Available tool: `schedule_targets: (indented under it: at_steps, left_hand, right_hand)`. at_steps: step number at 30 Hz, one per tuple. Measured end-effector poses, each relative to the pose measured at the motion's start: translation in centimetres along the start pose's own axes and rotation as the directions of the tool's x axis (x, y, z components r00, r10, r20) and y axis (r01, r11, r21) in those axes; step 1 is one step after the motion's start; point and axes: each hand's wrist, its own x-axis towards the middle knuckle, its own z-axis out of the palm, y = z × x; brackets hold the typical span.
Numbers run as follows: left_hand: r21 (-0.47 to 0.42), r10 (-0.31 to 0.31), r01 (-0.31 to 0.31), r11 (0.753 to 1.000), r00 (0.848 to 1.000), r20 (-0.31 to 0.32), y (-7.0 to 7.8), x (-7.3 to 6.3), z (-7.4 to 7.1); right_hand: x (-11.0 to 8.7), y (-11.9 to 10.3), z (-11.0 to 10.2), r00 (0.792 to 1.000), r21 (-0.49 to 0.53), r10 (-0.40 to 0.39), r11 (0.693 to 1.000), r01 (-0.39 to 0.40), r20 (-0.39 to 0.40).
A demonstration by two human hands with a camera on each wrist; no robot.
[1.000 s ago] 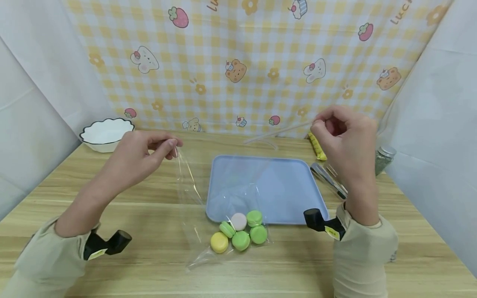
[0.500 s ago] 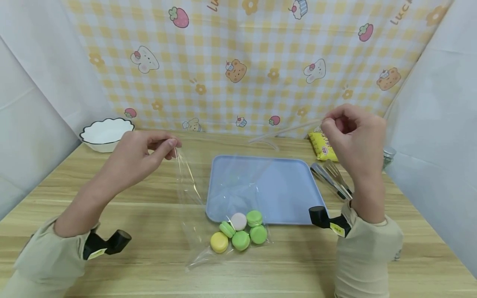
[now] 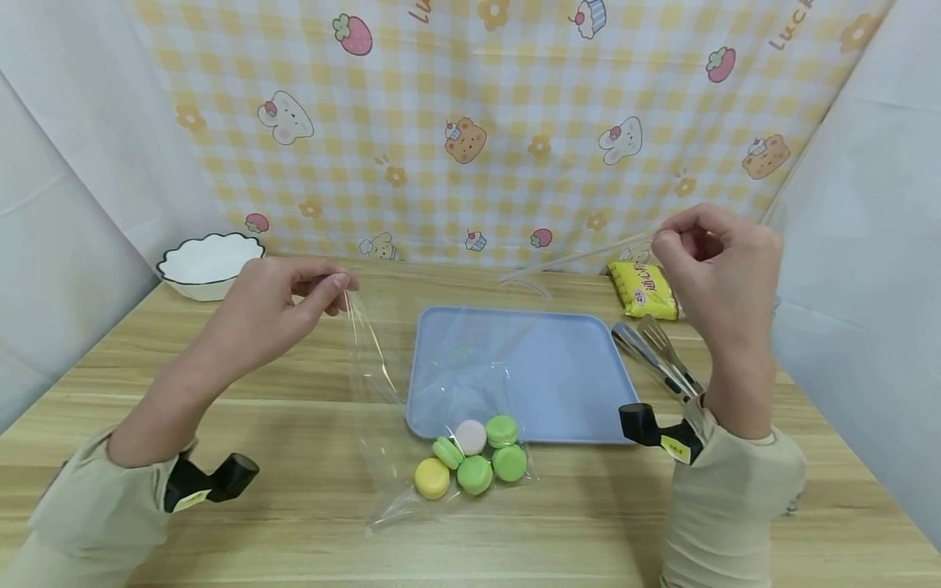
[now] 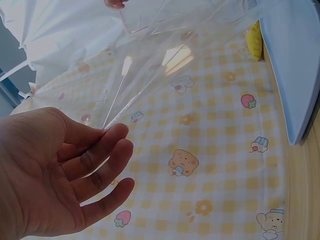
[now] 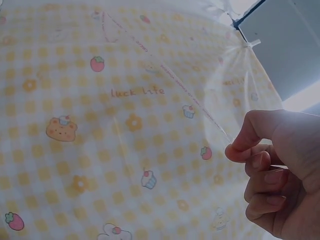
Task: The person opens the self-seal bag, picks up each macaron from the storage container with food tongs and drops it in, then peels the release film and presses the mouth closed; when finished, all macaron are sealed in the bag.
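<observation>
A clear plastic bag [image 3: 378, 359] hangs from my left hand [image 3: 290, 298], its edge pinched between thumb and index finger; the left wrist view shows the same grip on the bag [image 4: 125, 90]. In its lower part lie several macarons: a yellow one [image 3: 432, 478], a pale pinkish one [image 3: 470, 437] and several green ones [image 3: 475, 474]. Up at the right, my right hand [image 3: 724, 265] pinches the end of a thin backing strip [image 3: 588, 253], stretched toward the bag's top edge. Small reddish print runs along this strip [image 5: 172, 75] in the right wrist view.
Behind and partly under the bag lies a blue tray [image 3: 581, 376]. Tongs [image 3: 635, 343], a slotted utensil [image 3: 657, 339] and a yellow packet [image 3: 643, 290] are at the right. A white scalloped bowl [image 3: 209, 261] stands back left. A checked curtain [image 3: 470, 82] closes the back.
My right hand has moved right and slightly up, drawing the strip further along. More of the yellow packet and the utensils shows. The left hand and the macarons have stayed in place.
</observation>
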Motion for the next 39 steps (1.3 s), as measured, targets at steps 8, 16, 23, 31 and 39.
schedule_targets:
  at_steps: [8,16,23,31,39]
  left_hand:
    - [0.002,-0.001,0.001,1.000,1.000,-0.005,-0.1,0.0,0.1]
    - [0.000,-0.013,0.013,1.000,1.000,-0.004,-0.2,-0.1,0.0]
    - [0.010,-0.013,0.013,1.000,1.000,-0.003,-0.1,0.0,0.1]
    - [0.010,-0.013,0.013,1.000,1.000,-0.004,-0.1,0.0,0.1]
    - [0.009,-0.020,0.020,1.000,1.000,0.000,-0.1,0.0,0.1]
  right_hand:
    - [0.2,0.6,-0.5,0.999,-0.021,0.035,0.999,-0.036,-0.020]
    - [0.2,1.0,-1.1,0.996,-0.018,0.075,0.997,-0.076,-0.041]
    - [0.4,1.5,-1.6,0.991,-0.002,0.116,0.993,-0.117,-0.067]
    - [0.6,2.0,-2.1,0.989,-0.009,0.112,0.993,-0.114,-0.098]
    - [0.7,2.4,-2.7,0.979,-0.004,0.166,0.986,-0.168,-0.121]
